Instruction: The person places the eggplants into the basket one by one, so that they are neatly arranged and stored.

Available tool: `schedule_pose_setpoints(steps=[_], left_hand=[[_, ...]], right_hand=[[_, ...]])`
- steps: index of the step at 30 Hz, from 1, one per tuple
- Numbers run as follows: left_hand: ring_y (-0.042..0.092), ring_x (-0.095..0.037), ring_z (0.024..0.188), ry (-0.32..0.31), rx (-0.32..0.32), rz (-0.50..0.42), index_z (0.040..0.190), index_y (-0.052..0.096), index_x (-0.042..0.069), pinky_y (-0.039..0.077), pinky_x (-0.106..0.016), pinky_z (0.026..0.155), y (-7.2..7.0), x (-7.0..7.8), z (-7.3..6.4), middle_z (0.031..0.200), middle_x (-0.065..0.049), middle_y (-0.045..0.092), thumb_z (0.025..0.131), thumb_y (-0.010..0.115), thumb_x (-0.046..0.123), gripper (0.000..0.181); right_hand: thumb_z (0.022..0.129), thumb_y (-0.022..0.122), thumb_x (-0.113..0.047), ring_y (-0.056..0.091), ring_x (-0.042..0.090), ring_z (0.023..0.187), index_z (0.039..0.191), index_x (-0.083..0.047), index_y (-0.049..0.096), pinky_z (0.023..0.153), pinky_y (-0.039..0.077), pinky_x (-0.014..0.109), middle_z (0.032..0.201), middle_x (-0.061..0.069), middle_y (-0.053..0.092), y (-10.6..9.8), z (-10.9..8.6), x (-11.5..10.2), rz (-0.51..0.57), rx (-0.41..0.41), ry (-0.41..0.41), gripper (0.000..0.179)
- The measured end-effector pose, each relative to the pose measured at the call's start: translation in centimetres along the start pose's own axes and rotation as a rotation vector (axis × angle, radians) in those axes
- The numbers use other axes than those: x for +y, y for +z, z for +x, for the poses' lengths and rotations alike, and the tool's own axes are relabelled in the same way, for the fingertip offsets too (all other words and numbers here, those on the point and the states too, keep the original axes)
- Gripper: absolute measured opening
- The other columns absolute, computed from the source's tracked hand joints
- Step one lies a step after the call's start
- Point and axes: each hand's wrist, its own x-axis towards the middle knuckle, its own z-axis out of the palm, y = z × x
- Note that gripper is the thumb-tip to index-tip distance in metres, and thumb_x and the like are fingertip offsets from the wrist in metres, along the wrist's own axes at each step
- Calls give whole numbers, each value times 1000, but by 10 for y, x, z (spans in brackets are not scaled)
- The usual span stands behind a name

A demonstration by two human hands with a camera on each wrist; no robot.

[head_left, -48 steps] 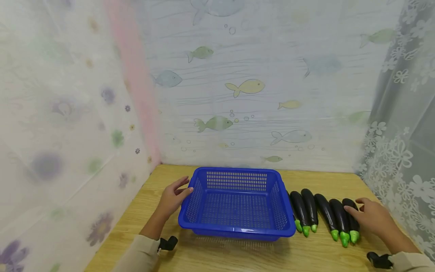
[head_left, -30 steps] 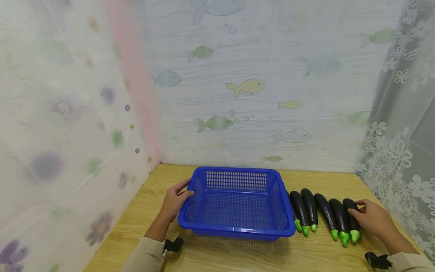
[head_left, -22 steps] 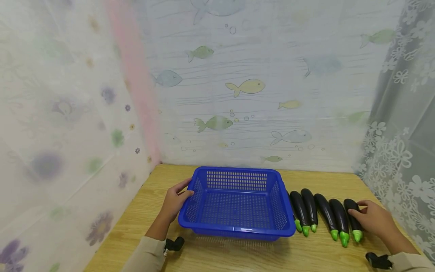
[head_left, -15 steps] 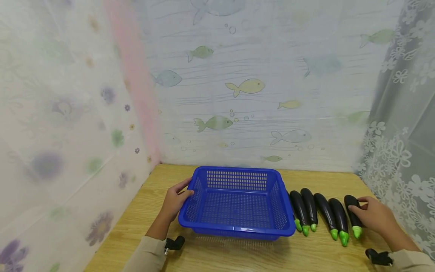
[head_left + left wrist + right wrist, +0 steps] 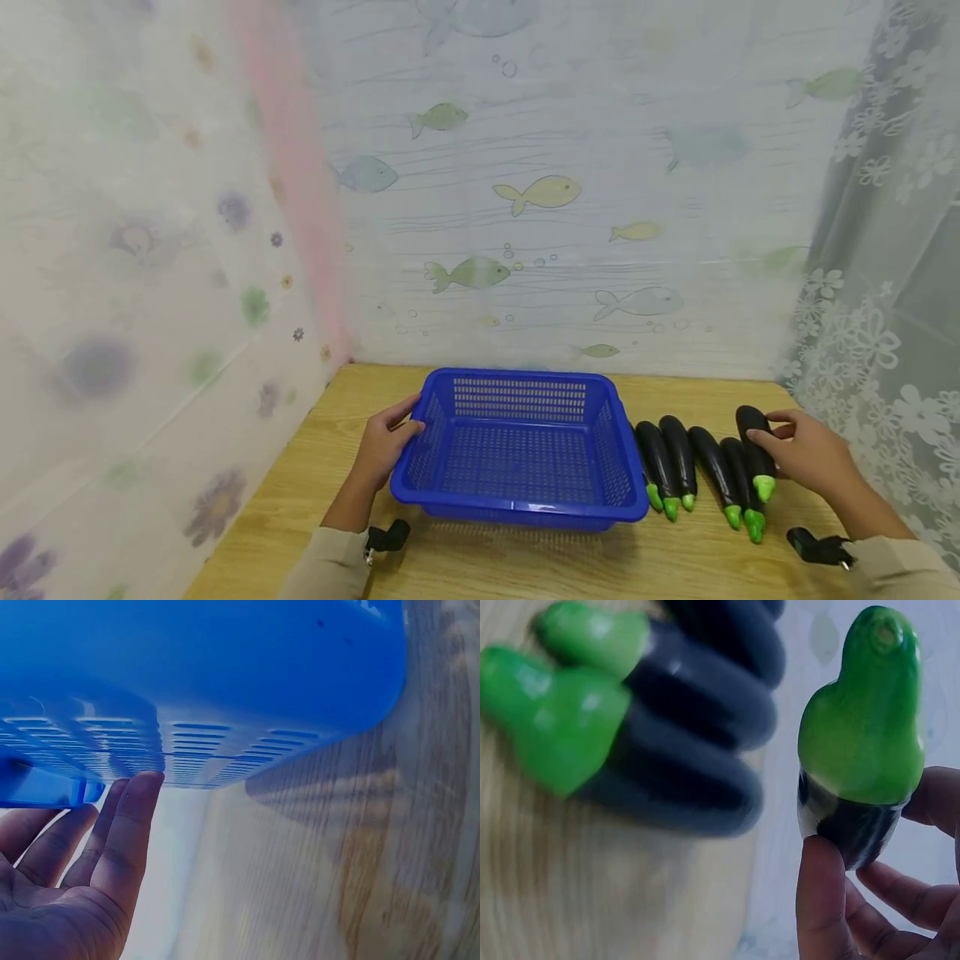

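In the head view my right hand [image 5: 813, 454] holds a dark eggplant [image 5: 750, 429] around its body, thumb on one side and fingers on the other. It is raised and overlaps the end of the eggplant row. The right wrist view shows its green cap [image 5: 866, 735] pointing up, with the thumb [image 5: 821, 892] against the dark skin. My left hand [image 5: 378, 450] grips the left rim of a blue plastic basket [image 5: 517, 506], the thumb at the rim. Along the outer slotted wall [image 5: 202, 742], the left fingers [image 5: 131, 825] reach up in the left wrist view.
Several more eggplants [image 5: 712, 467] lie side by side on the wooden table [image 5: 697, 567], right of the basket, green caps toward me. A fish-patterned sheet [image 5: 555, 267] hangs behind, a floral sheet [image 5: 150, 333] at left and a lace curtain [image 5: 877, 350] at right.
The left hand has closed onto the basket's rim. The right hand has gripped the rightmost eggplant, lifted it and moved it left over its neighbour. The basket stays in place.
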Motion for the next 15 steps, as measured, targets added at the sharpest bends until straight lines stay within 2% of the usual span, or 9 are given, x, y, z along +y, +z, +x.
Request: schedule_pose_setpoints(steps=[3,8,15], left_hand=[[67,-37,122,-11,5,-4,149,58,16,64,-34,80,-1,-2,0,154,-11,54,96,69,10,54],[71,-36,115,-14,-10,-22,149,57,15,64,-35,77,-2,-3,0,154,-13,54,97,68,9,54],[70,-37,115,-14,-21,-18,150,56,16,64,-37,77,-2,-1,-2,154,-14,53,97,69,12,55]], right_hand=[[105,55,-42,73,23,71,145,19,36,63,62,41,127,46,53,3,0,-11,36,11,-19,75],[105,55,-43,74,23,72,146,17,37,64,63,42,129,45,52,6,-1,-28,79,14,-28,75],[104,56,-45,71,25,72,150,13,36,66,62,43,132,43,51,11,1,-52,126,2,-23,77]])
